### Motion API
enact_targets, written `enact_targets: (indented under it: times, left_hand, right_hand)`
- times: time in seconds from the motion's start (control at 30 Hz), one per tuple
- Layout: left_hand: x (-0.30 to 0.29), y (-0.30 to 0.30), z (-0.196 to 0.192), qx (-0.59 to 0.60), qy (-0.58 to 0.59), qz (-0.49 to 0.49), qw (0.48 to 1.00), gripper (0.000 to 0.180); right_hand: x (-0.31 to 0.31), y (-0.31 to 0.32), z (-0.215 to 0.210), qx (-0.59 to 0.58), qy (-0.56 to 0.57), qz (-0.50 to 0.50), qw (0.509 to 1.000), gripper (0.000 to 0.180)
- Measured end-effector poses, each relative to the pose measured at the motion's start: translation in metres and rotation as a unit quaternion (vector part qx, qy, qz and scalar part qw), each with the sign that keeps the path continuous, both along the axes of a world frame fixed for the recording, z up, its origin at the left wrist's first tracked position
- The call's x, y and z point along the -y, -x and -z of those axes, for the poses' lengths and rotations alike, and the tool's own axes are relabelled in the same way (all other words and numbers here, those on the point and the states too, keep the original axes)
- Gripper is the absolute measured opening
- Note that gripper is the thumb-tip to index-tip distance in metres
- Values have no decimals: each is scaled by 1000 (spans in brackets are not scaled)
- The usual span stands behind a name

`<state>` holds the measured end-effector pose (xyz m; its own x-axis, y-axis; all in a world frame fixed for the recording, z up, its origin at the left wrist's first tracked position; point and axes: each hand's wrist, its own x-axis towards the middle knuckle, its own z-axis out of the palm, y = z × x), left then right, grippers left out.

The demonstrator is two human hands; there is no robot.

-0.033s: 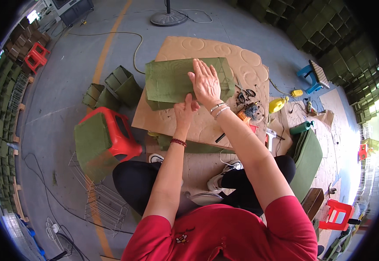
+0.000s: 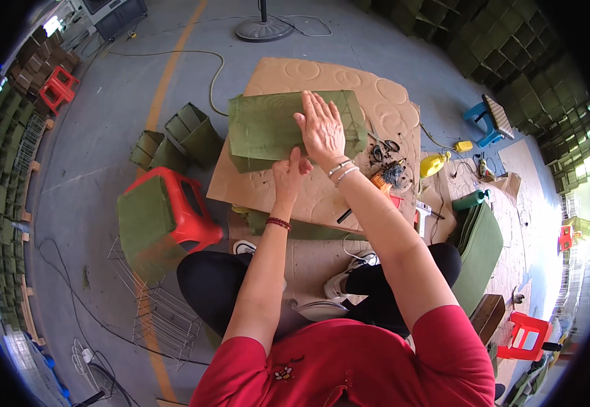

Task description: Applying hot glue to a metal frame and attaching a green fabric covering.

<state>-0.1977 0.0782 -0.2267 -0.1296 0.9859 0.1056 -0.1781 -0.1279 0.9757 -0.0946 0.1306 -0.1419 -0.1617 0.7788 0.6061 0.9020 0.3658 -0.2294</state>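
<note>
A green fabric box-like piece (image 2: 264, 129), with a mesh-like sheen and a wire grid faintly showing at its right end, lies on cardboard in front of me. My right hand (image 2: 322, 132) rests flat on its top, palm down, fingers stretched out and thumb apart. At the near edge my left hand (image 2: 289, 178) has one finger laid against the fabric and the others curled at the edge, partly hidden. Right of the piece, on the same cardboard (image 2: 295, 71), are black-handled scissors (image 2: 377, 150) and a dark, tangled clump (image 2: 393, 173).
A red stool (image 2: 196, 216) with green fabric over it stands at left, beside a wire rack (image 2: 166, 322). Two open green boxes (image 2: 193, 132) sit beyond it. At right are a yellow bottle (image 2: 434, 163), a green bottle (image 2: 471, 199), stacked green sheets (image 2: 479, 251) and a blue-legged stool (image 2: 488, 121).
</note>
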Motion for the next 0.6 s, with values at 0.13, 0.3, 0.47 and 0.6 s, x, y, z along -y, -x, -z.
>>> enact_targets:
  times: [0.13,0.3,0.47,0.6]
  left_hand:
    - [4,17,-9,1,43,-5,999,66]
    - [8,27,-28,-117,21,-77,990,75]
    - [18,29,-15,-178,17,-100,979,78]
    - [16,27,-4,-200,5,-111,974,76]
  right_hand:
    - [-1,0,6,16,32,19,999,53]
    - [-3,1,8,13,55,36,998,52]
    - [0,1,13,15,40,44,998,50]
    - [-4,-3,17,2,6,33,999,48]
